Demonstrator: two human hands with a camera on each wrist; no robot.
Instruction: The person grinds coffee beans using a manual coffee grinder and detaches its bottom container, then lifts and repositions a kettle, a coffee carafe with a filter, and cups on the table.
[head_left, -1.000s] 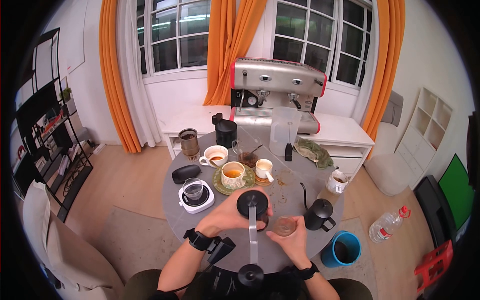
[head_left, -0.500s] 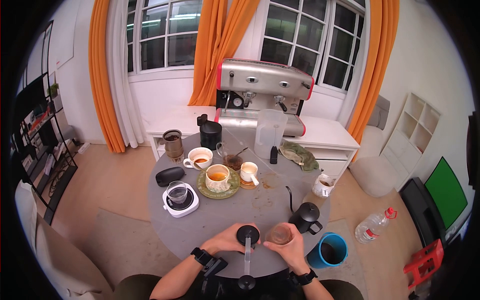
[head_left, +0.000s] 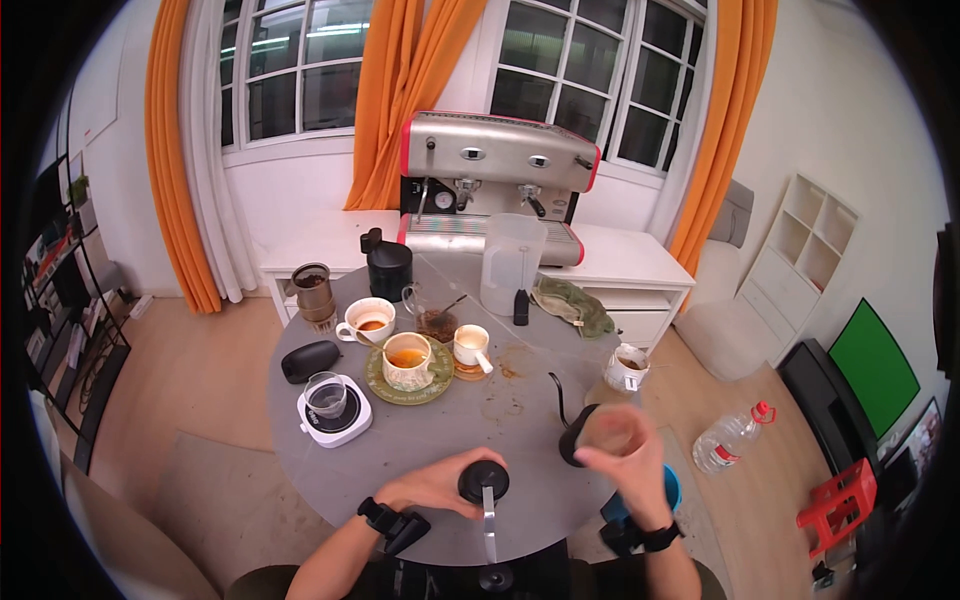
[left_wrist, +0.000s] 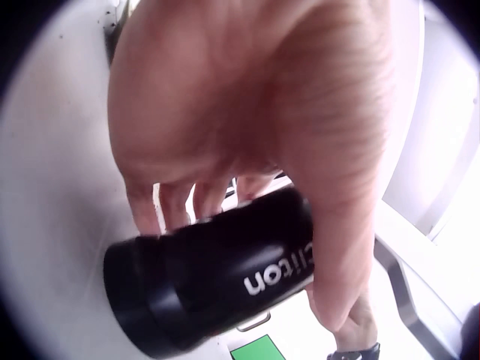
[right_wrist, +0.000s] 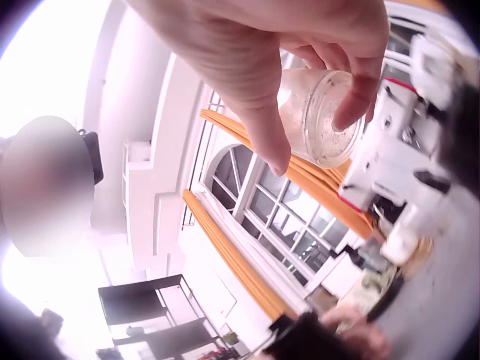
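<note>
My left hand (head_left: 432, 486) grips a black hand coffee grinder (head_left: 484, 482) by its body, near the front edge of the table. The grinder's crank handle (head_left: 489, 525) points toward me. In the left wrist view, fingers and thumb wrap round the grinder (left_wrist: 217, 274), which has white lettering on its side. My right hand (head_left: 640, 470) holds a small clear cup (head_left: 606, 430), raised at the right and overlapping the black gooseneck kettle (head_left: 572, 440). Brownish specks cling to the inside of the cup (right_wrist: 322, 120) in the right wrist view, where thumb and fingers pinch it.
On the grey table (head_left: 420, 430) stand a white scale (head_left: 350, 425) with a glass on it, a green saucer (head_left: 430, 392) bearing a cup, and several other cups. A blue bucket (head_left: 673, 488) is below the right edge. An espresso machine (head_left: 500, 155) stands behind.
My right hand has carried the clear cup up and to the right, away from the grinder. The left hand still holds the grinder. The head view has turned slightly right.
</note>
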